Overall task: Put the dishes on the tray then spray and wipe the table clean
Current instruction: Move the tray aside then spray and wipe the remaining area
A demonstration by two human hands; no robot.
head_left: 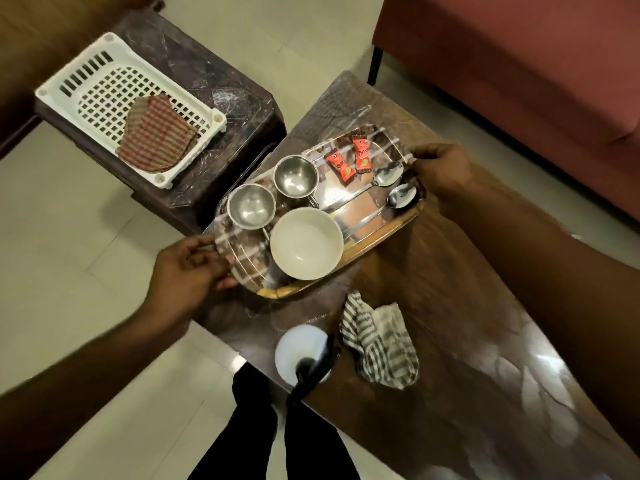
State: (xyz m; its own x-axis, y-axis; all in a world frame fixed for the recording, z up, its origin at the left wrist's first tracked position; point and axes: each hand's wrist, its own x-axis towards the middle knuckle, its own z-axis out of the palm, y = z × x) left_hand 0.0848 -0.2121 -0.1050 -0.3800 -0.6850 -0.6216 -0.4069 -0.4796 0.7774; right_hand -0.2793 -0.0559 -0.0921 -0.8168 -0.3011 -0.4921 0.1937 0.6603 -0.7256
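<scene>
The tray lies on the tabletop, its long axis running between the hands: left hand fingers clamp the near end, right hand fingers the far end.

Both forearms bare up to the frame edge, no sleeves showing, no watch, no bands at the wrists. Left hand & right hand bare too: no gloves, no rings that I can make out, tho the view is a bit blurred. Fingers of left hand plain, nails short as far as visible. Lower down, legs in black trousers, plain dark fabric, no pattern or markings seen. Feet cut off by bottom edge, so can't tell footwear.
</scene>
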